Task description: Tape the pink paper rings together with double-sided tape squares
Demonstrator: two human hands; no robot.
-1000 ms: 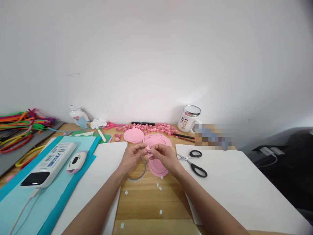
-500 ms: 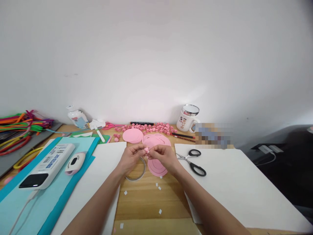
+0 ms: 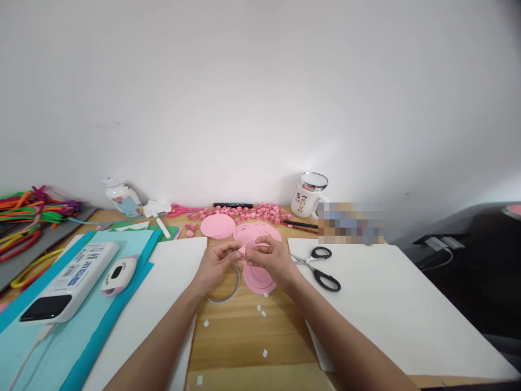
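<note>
Between my two hands is a small rolled piece of pink paper [image 3: 242, 251], pinched by the fingertips of both. My left hand [image 3: 217, 263] is closed on its left side, and my right hand [image 3: 271, 259] is closed on its right. Pink paper discs [image 3: 260, 279] lie below and behind my right hand, partly covered by it. A ring of tape [image 3: 228, 290] rests on the table under my left hand. Behind them, many small pink paper rolls [image 3: 260, 212] are heaped by the wall, beside a stack of pink circles [image 3: 218, 225].
Black-handled scissors [image 3: 321, 269] lie on a white board [image 3: 386, 304] at right. A mug [image 3: 310, 195] stands by the wall. At left are a white power bank [image 3: 69, 282] on blue sheets, a bottle [image 3: 122, 195] and pipe cleaners [image 3: 40, 209]. Small white bits [image 3: 265, 353] dot the wood.
The view has shifted slightly, so things sit a little further left. My right fingers have closed in around the pink piece, which both hands still hold.
</note>
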